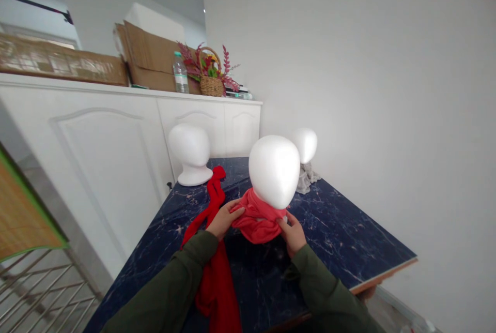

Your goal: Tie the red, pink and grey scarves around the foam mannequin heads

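Note:
A white foam mannequin head (274, 169) stands in the middle of the dark blue marbled table (349, 235). A red scarf (258, 219) is wrapped around its neck. My left hand (223, 217) pinches the scarf on the left side of the neck, fingers closed on the cloth. My right hand (292, 233) grips the scarf's fold on the right side, just under the chin. A second long red cloth (215, 250) trails from the table's back down past my left sleeve and over the front edge.
Two more white foam heads stand behind: a bare one (191, 152) at the back left and one (305, 147) with a grey cloth at its neck. White cabinets (116, 141) on the left carry cardboard, a water bottle (180, 73) and a flower basket (211, 75).

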{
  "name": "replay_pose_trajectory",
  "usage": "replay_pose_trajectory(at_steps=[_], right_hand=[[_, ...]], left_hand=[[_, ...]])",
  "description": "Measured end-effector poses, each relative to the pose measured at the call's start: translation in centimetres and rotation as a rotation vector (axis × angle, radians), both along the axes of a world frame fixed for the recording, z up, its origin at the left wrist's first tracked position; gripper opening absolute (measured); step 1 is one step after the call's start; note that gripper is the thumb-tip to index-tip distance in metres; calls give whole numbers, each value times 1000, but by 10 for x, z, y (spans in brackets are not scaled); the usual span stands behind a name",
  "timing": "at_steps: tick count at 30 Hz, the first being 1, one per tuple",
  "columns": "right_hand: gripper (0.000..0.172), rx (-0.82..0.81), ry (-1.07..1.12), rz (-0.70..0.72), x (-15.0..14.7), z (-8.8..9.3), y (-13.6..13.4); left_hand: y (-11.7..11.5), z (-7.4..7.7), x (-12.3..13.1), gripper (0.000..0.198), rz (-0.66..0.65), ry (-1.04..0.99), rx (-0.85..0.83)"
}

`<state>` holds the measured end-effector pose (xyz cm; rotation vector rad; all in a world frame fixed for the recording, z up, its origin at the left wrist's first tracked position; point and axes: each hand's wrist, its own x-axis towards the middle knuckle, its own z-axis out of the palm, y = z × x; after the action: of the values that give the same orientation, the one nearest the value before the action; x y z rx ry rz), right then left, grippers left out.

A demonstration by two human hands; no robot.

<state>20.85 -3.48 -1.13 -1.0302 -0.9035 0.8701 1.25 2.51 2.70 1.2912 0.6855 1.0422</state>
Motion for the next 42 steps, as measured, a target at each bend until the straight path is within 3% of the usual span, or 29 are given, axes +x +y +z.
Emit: replay_pose_trajectory(at_steps=[7,9,13,16,21,27,35,39,42], right_hand=[[57,-10,58,-144,51,-6,-2],[61,-37,11,-290,78,-11,4],[67,-198,-260,-775,146,-11,27],[63,-287,-423,-926,191,-2,46],[56,-318,-517,-909,224,3,74],[50,-364,-722,-843,226,-5,92],[43,-477,-866,-776,224,-6,90],[60,-484,-841,-787,224,-5,89],[77,-403,-777,-813,225,-6,86]], left_hand=[[-2,-18,10,71,-11,122,74],[2,-22,8,71,-1,165,63],[7,-27,4,66,-2,221,16],[8,-30,4,60,-7,236,7],[9,-36,5,56,-37,259,57],[10,-38,4,51,-45,279,75],[10,-37,3,49,-59,304,93],[10,-40,2,48,-68,317,111],[8,-38,3,47,-76,335,130]])
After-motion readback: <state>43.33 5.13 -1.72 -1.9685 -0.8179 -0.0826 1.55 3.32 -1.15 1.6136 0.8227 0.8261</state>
